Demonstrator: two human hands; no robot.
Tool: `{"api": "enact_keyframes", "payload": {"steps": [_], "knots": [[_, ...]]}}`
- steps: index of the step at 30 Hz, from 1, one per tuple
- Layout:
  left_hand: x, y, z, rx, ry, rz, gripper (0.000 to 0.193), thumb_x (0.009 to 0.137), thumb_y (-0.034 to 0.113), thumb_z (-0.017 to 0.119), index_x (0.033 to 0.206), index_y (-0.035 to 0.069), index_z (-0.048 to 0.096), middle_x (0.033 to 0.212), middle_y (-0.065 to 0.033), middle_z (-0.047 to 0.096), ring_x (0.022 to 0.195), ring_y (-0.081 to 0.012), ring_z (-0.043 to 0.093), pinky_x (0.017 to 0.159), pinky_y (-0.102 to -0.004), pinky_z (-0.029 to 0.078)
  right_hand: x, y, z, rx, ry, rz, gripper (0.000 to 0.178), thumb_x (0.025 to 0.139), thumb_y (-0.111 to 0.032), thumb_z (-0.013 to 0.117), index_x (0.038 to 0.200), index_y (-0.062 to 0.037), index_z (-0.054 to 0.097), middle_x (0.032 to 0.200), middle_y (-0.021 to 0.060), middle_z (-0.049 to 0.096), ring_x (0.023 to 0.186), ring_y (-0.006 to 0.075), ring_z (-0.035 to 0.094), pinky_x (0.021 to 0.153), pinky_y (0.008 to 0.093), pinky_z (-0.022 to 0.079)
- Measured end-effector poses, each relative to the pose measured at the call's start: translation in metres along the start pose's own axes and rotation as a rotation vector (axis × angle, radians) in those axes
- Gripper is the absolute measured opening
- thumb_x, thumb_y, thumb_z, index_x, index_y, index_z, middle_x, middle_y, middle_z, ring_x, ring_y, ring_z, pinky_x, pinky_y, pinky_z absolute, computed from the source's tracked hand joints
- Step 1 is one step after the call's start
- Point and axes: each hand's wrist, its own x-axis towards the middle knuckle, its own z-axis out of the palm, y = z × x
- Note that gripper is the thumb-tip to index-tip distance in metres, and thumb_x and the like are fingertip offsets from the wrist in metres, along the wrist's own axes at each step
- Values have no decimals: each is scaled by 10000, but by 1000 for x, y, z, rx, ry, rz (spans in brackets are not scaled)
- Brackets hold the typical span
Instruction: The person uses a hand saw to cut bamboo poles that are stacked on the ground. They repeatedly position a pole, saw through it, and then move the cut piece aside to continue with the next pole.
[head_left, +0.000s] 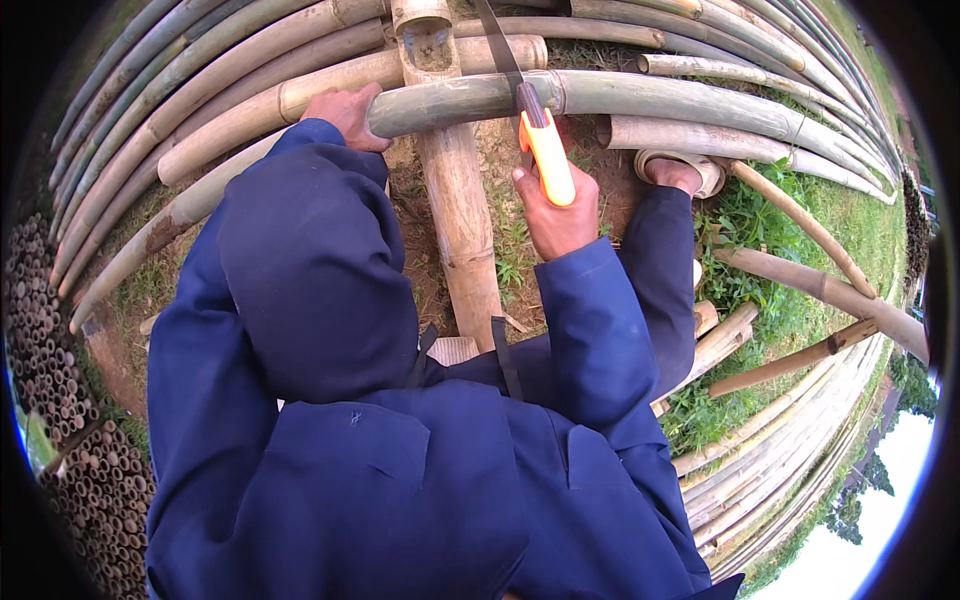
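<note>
A greenish bamboo pole (660, 98) lies crosswise in front of me, on top of an upright-running bamboo piece (455, 215). My left hand (345, 115) is closed at the pole's left end, with its fingers partly hidden. My right hand (560, 212) grips the orange and yellow handle of a handsaw (545, 155). The saw's dark blade (497, 40) crosses the greenish pole and points away from me. Whether its teeth are in the bamboo I cannot tell. Behind the pole, a bamboo piece with a notch (430, 50) stands out.
Long bamboo poles (240, 60) lie in rows at the far left and far right. Stacks of cut bamboo ends (105, 480) are at the left. A sandalled foot (685, 175) rests beside the greenish pole, near green weeds (765, 215) and slanted poles (820, 290).
</note>
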Motion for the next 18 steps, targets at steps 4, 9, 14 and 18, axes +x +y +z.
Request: {"api": "enact_keyframes", "payload": {"steps": [4, 9, 14, 18], "knots": [[-5, -4, -1, 20, 23, -33, 665, 729, 509, 786, 1226, 124, 569, 1068, -197, 755, 993, -404, 718, 923, -491, 552, -98, 0, -38, 47, -61, 112, 215, 918, -29, 732, 1116, 41, 687, 831, 101, 698, 743, 162, 654, 723, 316, 534], [-12, -5, 15, -2, 111, 33, 644, 725, 499, 789, 1200, 121, 576, 1034, -194, 763, 970, -399, 720, 920, -500, 544, -167, -21, -62, -77, 15, 101, 267, 912, 21, 701, 1179, 40, 697, 870, 120, 726, 778, 155, 703, 741, 288, 546], [0, 2, 6, 14, 65, 25, 641, 724, 497, 787, 1198, 119, 579, 1015, -194, 764, 976, -411, 721, 900, -506, 552, -18, 14, 4, 45, 37, -48, 113, 917, -35, 715, 917, 38, 629, 688, 112, 596, 601, 172, 526, 603, 356, 468], [-14, -6, 4, -25, 38, -24, 640, 727, 486, 782, 1211, 119, 584, 1007, -209, 760, 977, -420, 721, 888, -506, 558, -51, 8, -12, 36, -10, 28, 128, 904, -25, 728, 995, 35, 661, 723, 128, 628, 627, 191, 571, 633, 354, 494]]}}
